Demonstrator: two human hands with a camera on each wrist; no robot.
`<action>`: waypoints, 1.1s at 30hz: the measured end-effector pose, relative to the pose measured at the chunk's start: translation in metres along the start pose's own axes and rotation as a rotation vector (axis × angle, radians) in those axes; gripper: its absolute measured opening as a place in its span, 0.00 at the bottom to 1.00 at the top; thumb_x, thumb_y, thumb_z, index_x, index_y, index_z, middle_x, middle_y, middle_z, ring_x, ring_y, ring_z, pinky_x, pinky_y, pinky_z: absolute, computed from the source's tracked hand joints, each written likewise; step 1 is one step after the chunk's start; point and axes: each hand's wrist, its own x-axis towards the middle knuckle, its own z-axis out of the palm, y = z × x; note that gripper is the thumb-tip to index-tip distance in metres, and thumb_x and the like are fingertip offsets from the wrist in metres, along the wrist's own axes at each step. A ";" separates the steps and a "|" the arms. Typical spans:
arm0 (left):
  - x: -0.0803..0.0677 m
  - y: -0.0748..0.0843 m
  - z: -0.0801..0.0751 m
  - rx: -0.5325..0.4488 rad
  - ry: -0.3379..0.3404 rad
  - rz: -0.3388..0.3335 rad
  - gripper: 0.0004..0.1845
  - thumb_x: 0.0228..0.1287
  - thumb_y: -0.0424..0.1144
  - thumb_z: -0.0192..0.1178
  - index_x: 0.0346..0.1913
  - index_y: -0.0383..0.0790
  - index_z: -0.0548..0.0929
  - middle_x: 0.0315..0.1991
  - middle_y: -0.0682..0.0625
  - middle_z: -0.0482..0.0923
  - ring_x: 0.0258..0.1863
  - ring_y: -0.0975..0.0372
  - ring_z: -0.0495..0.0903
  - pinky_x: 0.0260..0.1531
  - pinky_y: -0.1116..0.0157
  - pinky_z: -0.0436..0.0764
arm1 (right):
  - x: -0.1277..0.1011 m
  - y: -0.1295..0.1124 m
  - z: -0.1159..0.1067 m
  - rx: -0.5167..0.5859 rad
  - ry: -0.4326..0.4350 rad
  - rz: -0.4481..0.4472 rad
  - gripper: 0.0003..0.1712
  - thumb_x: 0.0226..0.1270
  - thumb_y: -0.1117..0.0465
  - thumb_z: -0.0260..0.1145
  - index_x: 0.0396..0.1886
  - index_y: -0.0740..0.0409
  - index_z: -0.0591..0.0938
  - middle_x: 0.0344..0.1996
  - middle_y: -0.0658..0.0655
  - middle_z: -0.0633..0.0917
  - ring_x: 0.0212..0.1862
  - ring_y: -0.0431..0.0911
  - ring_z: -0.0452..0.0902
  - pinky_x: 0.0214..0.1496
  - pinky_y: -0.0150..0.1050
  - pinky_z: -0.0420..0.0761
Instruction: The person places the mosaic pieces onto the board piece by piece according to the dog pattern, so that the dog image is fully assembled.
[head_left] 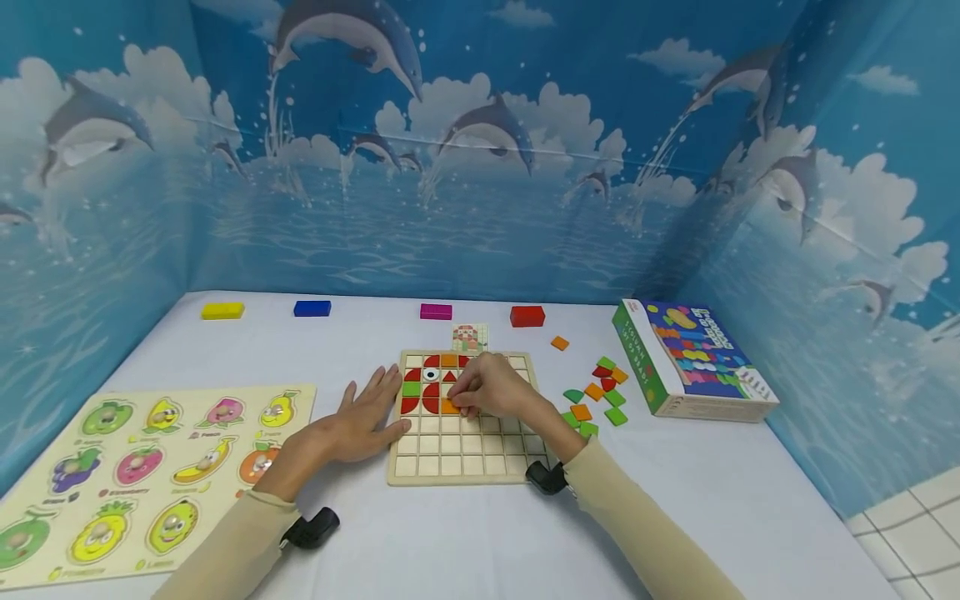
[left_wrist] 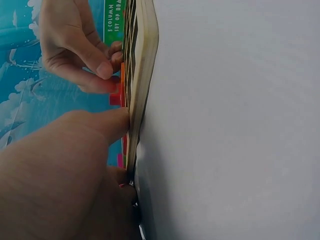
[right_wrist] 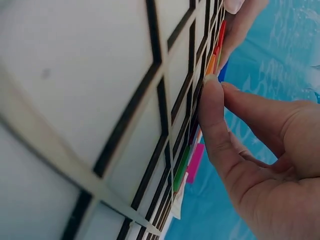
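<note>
A wooden grid board (head_left: 450, 467) lies on the white table, its upper left cells filled with red, orange and green tiles and a round eye tile (head_left: 431, 375). My right hand (head_left: 493, 387) is over the board, thumb and forefinger pinched at an orange tile (head_left: 448, 407) in the lowest filled row; the fingers partly hide it. In the right wrist view the thumb and fingertip meet beside the orange tile (right_wrist: 211, 65). My left hand (head_left: 365, 425) lies spread at the board's left edge, its thumb (left_wrist: 117, 120) against the rim. A small pattern card (head_left: 469, 337) sits behind the board.
Loose green, red and orange tiles (head_left: 581, 412) are scattered right of the board, before a bead-game box (head_left: 690, 358). A fruit puzzle board (head_left: 150, 475) lies at left. Yellow (head_left: 222, 311), blue (head_left: 312, 308), magenta (head_left: 436, 312) and red (head_left: 527, 317) blocks line the back.
</note>
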 end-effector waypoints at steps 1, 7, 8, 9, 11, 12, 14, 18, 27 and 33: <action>0.000 0.000 0.000 0.000 0.001 0.001 0.49 0.81 0.56 0.56 0.88 0.37 0.43 0.90 0.42 0.35 0.88 0.46 0.30 0.82 0.35 0.29 | -0.001 0.000 0.000 0.001 -0.003 -0.005 0.04 0.70 0.74 0.74 0.41 0.72 0.93 0.34 0.60 0.89 0.29 0.51 0.90 0.37 0.39 0.91; 0.001 -0.001 0.002 -0.002 0.002 0.003 0.49 0.81 0.57 0.56 0.88 0.38 0.42 0.90 0.43 0.34 0.88 0.47 0.29 0.82 0.36 0.28 | -0.007 0.004 -0.008 -0.012 0.007 -0.048 0.07 0.72 0.70 0.74 0.46 0.70 0.92 0.36 0.58 0.90 0.30 0.49 0.90 0.38 0.38 0.91; 0.001 -0.001 0.002 -0.002 0.004 0.004 0.49 0.81 0.57 0.56 0.88 0.38 0.42 0.90 0.43 0.34 0.88 0.47 0.29 0.82 0.36 0.28 | -0.009 0.006 -0.012 -0.020 0.016 -0.063 0.08 0.73 0.69 0.74 0.46 0.70 0.92 0.37 0.58 0.91 0.31 0.49 0.90 0.38 0.38 0.91; 0.001 -0.002 0.003 -0.004 0.009 0.008 0.49 0.81 0.56 0.56 0.88 0.38 0.42 0.90 0.43 0.34 0.88 0.46 0.30 0.82 0.36 0.29 | -0.012 0.008 -0.016 -0.022 0.023 -0.072 0.08 0.73 0.68 0.73 0.47 0.69 0.92 0.37 0.59 0.91 0.31 0.50 0.90 0.37 0.40 0.91; 0.002 -0.002 0.004 -0.007 0.008 0.009 0.49 0.81 0.57 0.56 0.89 0.39 0.42 0.90 0.43 0.34 0.88 0.47 0.29 0.82 0.36 0.28 | -0.019 0.014 -0.026 -0.024 0.036 -0.096 0.10 0.74 0.68 0.73 0.48 0.70 0.92 0.39 0.61 0.92 0.31 0.53 0.90 0.35 0.45 0.91; 0.002 -0.002 0.004 -0.008 0.008 0.012 0.49 0.81 0.57 0.56 0.89 0.39 0.42 0.90 0.43 0.34 0.88 0.47 0.30 0.82 0.36 0.28 | -0.023 0.017 -0.032 -0.021 0.038 -0.102 0.10 0.75 0.67 0.73 0.49 0.70 0.91 0.39 0.62 0.92 0.30 0.55 0.90 0.34 0.47 0.91; 0.003 -0.002 0.005 -0.010 0.006 0.017 0.49 0.81 0.56 0.56 0.89 0.39 0.42 0.90 0.43 0.34 0.88 0.47 0.30 0.82 0.36 0.28 | -0.031 0.024 -0.043 -0.016 0.044 -0.093 0.11 0.75 0.67 0.72 0.50 0.71 0.91 0.40 0.65 0.92 0.30 0.58 0.90 0.33 0.51 0.91; 0.003 -0.001 0.005 -0.004 0.005 0.020 0.48 0.82 0.56 0.54 0.89 0.39 0.42 0.90 0.44 0.34 0.88 0.47 0.30 0.82 0.37 0.29 | -0.045 0.037 -0.062 -0.008 0.065 -0.006 0.13 0.76 0.65 0.72 0.53 0.70 0.90 0.39 0.66 0.92 0.32 0.58 0.89 0.33 0.51 0.90; -0.004 0.003 -0.001 -0.025 0.011 0.041 0.50 0.82 0.62 0.52 0.88 0.37 0.43 0.90 0.41 0.36 0.88 0.45 0.31 0.82 0.36 0.28 | -0.069 0.063 -0.099 -0.098 0.160 0.047 0.15 0.76 0.64 0.73 0.54 0.70 0.90 0.40 0.65 0.92 0.33 0.58 0.87 0.30 0.45 0.88; 0.000 -0.003 0.001 0.015 0.001 0.008 0.48 0.83 0.58 0.53 0.89 0.39 0.42 0.90 0.44 0.35 0.89 0.48 0.31 0.83 0.38 0.29 | -0.080 0.080 -0.116 -0.172 0.184 0.116 0.15 0.74 0.62 0.75 0.55 0.67 0.91 0.42 0.60 0.93 0.35 0.54 0.83 0.31 0.34 0.82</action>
